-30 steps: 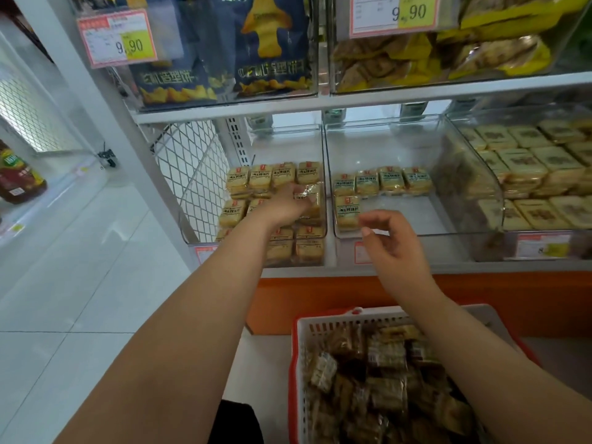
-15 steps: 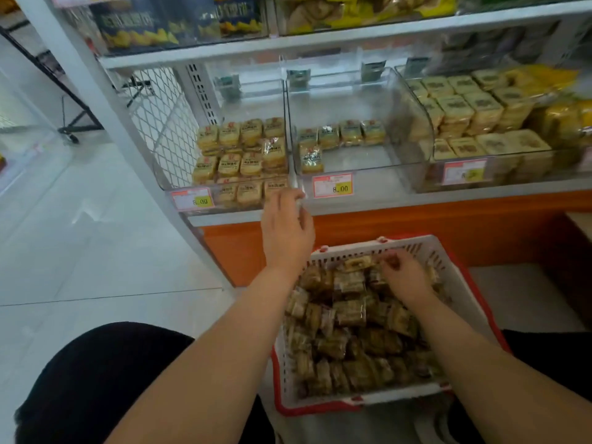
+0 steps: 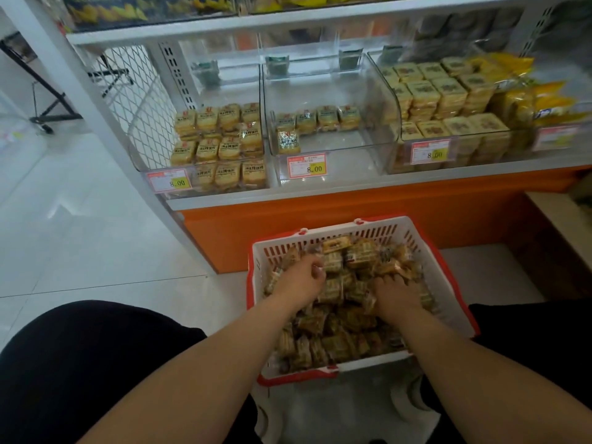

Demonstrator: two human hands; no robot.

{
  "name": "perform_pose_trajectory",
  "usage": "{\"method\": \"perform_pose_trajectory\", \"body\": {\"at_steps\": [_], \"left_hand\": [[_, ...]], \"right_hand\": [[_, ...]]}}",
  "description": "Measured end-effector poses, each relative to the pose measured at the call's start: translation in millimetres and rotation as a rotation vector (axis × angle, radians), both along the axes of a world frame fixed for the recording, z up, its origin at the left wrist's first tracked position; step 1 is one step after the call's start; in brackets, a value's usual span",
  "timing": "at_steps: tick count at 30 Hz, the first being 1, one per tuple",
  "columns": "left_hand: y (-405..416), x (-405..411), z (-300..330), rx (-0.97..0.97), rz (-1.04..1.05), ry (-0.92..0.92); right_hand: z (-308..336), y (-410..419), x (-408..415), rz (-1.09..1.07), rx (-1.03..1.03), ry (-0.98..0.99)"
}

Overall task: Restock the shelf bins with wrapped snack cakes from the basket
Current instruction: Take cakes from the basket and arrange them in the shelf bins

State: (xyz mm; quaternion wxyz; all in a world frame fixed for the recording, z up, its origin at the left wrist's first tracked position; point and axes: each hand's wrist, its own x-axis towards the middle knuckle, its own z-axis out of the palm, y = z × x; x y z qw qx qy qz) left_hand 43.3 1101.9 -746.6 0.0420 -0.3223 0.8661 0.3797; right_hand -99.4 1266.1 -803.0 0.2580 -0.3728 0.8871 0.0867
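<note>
Left hand [image 3: 299,278]: fingers curled into the snack cakes [image 3: 339,315], basket [image 3: 448,302] at 6 o'clock.
Right hand [image 3: 397,294]: fingers buried among cakes; grip unclear.

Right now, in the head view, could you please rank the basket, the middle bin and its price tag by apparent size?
1. basket, though it is nearer the camera
2. middle bin
3. price tag
</note>
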Motion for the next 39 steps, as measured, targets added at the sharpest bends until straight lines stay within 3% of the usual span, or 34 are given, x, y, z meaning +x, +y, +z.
{"method": "perform_pose_trajectory", "body": {"at_steps": [6, 9, 11, 15, 17, 20, 23, 28, 32, 36, 38, 39], "left_hand": [[4, 2, 12, 0.196, 0.028, -0.054], [9, 6, 21, 0.251, 0.033, -0.050], [10, 8, 30, 0.270, 0.046, -0.031], [6, 7, 54, 0.243, 0.054, 0.077], [2, 8, 63, 0.256, 0.057, 0.094], [-8, 10, 76, 0.297, 0.031, 0.077], [-17, 15, 88, 0.378, 0.019, 0.116], [-28, 27, 105, 0.387, 0.219, 0.461], [-32, 29, 115, 0.578, 0.429, 0.725], [-37, 30, 121, 0.453, 0.351, 0.705], [-44, 33, 128, 0.392, 0.245, 0.616], [-48, 34, 134, 0.273, 0.167, 0.535]], "right_hand": [[20, 0, -9, -0.056, -0.046, -0.176], [18, 2, -2, 0.030, -0.043, -0.127], [19, 1, -2, -0.025, -0.062, -0.180], [40, -13, -14, -0.528, -0.457, -0.661], [63, -24, -13, -0.605, -0.600, -0.831], [102, -42, -2, -0.548, -0.720, -1.000], [128, -51, 7, -0.536, -0.821, -1.044], [157, -55, 21, -0.551, -0.897, -1.095], [164, -58, 31, -0.526, -0.843, -1.122], [160, -68, 42, -0.662, -0.987, -1.154], [161, -74, 41, -0.702, -1.089, -1.109], [163, -77, 39, -0.696, -1.123, -1.078]]}}
